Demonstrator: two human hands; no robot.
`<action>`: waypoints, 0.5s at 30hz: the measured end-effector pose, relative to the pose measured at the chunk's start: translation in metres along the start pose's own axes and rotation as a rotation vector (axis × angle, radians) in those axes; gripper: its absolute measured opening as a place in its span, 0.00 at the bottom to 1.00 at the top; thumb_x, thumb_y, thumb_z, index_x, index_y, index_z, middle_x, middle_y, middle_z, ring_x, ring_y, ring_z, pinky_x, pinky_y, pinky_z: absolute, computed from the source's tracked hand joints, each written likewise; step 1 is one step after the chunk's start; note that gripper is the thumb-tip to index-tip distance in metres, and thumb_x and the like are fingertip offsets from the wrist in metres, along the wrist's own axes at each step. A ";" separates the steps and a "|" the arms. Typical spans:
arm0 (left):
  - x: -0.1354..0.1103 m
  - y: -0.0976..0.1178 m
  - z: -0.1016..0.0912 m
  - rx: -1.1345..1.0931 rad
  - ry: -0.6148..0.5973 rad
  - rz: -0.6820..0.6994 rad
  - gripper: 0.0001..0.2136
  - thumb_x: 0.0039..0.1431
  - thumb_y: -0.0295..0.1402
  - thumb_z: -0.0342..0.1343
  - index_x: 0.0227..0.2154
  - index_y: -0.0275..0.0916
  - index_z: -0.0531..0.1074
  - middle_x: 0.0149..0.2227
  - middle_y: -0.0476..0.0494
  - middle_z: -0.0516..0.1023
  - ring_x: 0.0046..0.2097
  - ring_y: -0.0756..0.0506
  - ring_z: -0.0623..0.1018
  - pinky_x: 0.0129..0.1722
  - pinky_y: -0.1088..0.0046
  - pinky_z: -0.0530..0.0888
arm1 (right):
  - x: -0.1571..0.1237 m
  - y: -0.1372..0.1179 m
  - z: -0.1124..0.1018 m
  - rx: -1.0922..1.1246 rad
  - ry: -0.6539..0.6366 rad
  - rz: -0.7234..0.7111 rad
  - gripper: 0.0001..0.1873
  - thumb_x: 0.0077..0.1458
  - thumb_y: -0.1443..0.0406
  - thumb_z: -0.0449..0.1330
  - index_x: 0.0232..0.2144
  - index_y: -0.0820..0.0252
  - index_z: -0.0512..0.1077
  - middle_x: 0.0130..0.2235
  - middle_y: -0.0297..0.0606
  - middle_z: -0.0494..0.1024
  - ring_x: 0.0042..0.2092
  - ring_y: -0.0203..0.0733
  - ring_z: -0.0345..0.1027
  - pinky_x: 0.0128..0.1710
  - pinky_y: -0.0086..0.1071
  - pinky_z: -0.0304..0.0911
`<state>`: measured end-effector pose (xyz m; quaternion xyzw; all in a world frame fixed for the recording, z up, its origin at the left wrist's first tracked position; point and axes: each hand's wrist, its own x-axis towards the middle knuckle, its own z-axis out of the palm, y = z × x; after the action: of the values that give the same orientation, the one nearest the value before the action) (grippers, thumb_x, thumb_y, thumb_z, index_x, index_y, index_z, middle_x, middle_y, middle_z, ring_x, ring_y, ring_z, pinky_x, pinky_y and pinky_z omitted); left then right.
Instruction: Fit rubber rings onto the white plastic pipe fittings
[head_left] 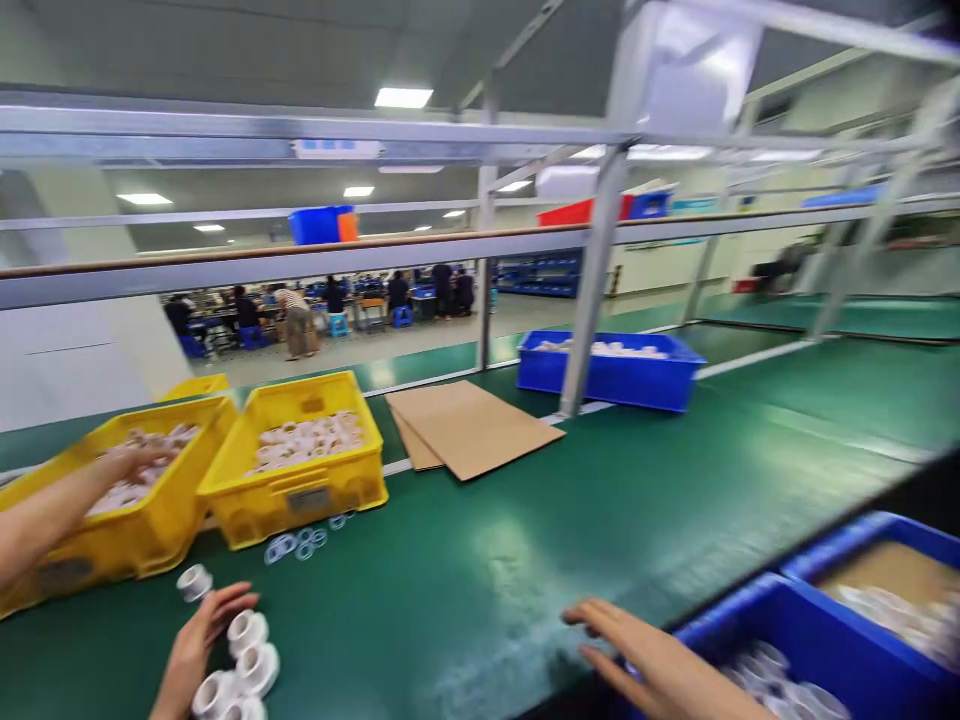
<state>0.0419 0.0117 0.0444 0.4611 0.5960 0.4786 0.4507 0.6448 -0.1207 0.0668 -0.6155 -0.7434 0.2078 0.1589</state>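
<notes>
White fittings (pixel 240 665) cluster at lower left on the green table (pixel 487 560); the left hand (pixel 196 645) rests beside them, fingers loose, gripping nothing. The right hand (pixel 645 665) lies flat and empty by the blue bin (pixel 795 640). This looks like sorting; a pick needs closing fingers. Open table lies between; another person's hand (pixel 124 462) reaches into the yellow bin (pixel 112 500).

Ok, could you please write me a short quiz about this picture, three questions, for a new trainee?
1. True or false: the left hand lies open beside white round parts on the green table.
2. What lies on the table between the right yellow crate and the far blue crate? A) cardboard sheets B) a red box C) a roll of tape
3. Fill in: the right hand rests flat next to the near crate, whose colour is ___.

Key: 1 true; 2 A; 3 blue.
</notes>
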 end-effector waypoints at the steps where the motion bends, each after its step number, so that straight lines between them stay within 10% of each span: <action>1: -0.002 -0.001 -0.003 -0.017 -0.010 0.016 0.41 0.42 0.72 0.53 0.43 0.38 0.77 0.45 0.35 0.84 0.54 0.28 0.78 0.60 0.52 0.69 | 0.019 -0.043 0.009 0.055 -0.085 -0.120 0.19 0.66 0.58 0.49 0.54 0.50 0.71 0.57 0.45 0.75 0.59 0.49 0.70 0.61 0.40 0.65; 7: -0.013 -0.009 0.006 -0.075 -0.033 0.082 0.36 0.57 0.63 0.48 0.46 0.32 0.76 0.44 0.31 0.83 0.51 0.34 0.80 0.55 0.58 0.71 | 0.082 -0.225 0.077 0.111 -0.340 -0.706 0.18 0.61 0.66 0.58 0.53 0.50 0.70 0.61 0.41 0.71 0.56 0.48 0.71 0.58 0.40 0.68; 15: -0.021 -0.003 0.010 -0.072 -0.045 0.102 0.34 0.58 0.62 0.48 0.46 0.33 0.77 0.45 0.32 0.83 0.51 0.34 0.80 0.57 0.56 0.71 | 0.132 -0.295 0.147 0.024 -0.252 -0.899 0.23 0.60 0.58 0.62 0.57 0.46 0.67 0.65 0.44 0.64 0.56 0.56 0.71 0.50 0.45 0.74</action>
<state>0.0550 -0.0081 0.0424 0.4848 0.5440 0.5116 0.4553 0.2973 -0.0538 0.0863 -0.2005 -0.9474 0.2000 0.1490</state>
